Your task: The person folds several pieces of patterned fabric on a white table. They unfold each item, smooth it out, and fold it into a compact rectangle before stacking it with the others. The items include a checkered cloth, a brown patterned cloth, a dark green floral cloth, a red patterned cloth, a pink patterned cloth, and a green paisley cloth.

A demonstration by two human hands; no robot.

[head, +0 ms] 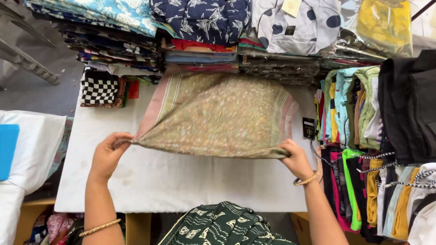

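The cloth point(218, 115) looks thin, light and limp: it sags between its 2 held corners, so the edges or corners are the places to grip. It lies on the white table point(172, 181), its far edge at 12 o'clock against the folded stacks point(200, 56). The left hand point(109, 154) pinches the 9 o'clock corner; the right hand point(295, 159) is closed on the 3 o'clock corner. Both forearms reach forward, wrists raised.

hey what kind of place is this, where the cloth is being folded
Most likely a clothing or fabric shop, or its stockroom. Folded printed fabrics sit in tall stacks, some garments are in clear plastic packets, and bright folded clothes are packed in rows beside the white table.
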